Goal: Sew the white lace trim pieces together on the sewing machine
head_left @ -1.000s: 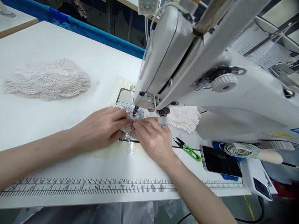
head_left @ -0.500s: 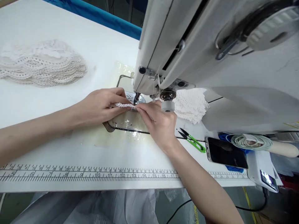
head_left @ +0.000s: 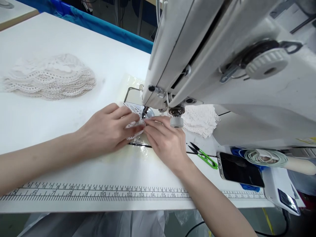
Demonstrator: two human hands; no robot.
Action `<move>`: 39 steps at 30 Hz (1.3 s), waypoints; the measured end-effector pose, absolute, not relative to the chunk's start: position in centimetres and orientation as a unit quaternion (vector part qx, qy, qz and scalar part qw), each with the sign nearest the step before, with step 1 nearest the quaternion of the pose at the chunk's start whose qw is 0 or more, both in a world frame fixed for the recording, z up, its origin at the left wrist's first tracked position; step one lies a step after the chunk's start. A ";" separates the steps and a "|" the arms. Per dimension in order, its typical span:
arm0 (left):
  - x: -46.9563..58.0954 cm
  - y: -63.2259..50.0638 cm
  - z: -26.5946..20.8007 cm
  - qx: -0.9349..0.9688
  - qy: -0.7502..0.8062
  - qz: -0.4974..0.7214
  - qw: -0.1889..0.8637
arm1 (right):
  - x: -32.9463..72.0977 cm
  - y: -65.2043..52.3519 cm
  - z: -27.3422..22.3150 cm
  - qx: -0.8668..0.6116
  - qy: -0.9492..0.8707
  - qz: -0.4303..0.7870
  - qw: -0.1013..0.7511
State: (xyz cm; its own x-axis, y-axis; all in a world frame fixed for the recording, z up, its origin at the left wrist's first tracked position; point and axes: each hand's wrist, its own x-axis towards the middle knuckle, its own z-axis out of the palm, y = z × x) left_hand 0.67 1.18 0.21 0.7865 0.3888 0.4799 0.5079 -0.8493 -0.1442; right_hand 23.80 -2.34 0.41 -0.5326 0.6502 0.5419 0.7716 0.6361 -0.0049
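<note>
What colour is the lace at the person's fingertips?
The lace is white; it shows in the head view.

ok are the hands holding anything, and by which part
White lace seems held: left hand over it, right hand at its right edge; the exact pinch is hidden.

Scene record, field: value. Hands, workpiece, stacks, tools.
left hand: fingers on the lace piece
right hand: fingertips at the lace piece, close to the presser foot
workpiece: lace piece, partly covered by hands
machine: sewing machine, presser foot
stacks: left lace stack; right lace stack, partly hidden
tools: green-handled snips, beside phone
</note>
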 end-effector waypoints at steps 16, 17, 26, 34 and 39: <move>0.7 -0.1 0.1 -0.930 -0.266 -0.219 0.129 | 23.7 -2.8 0.6 -0.387 -0.873 -0.197 0.219; 0.7 -0.1 0.0 -0.930 -0.266 -0.219 0.127 | 23.7 -2.8 0.6 -0.387 -0.874 -0.196 0.219; 0.5 0.3 -0.7 -0.929 -0.272 -0.227 0.103 | 23.8 -2.8 0.5 -0.389 -0.875 -0.196 0.209; 0.4 0.8 -1.4 -0.926 -0.274 -0.236 0.105 | 23.6 -2.5 0.4 -0.404 -0.868 -0.194 0.214; 0.5 1.4 -1.3 -0.925 -0.275 -0.236 0.112 | 23.7 -2.3 0.2 -0.411 -0.865 -0.186 0.221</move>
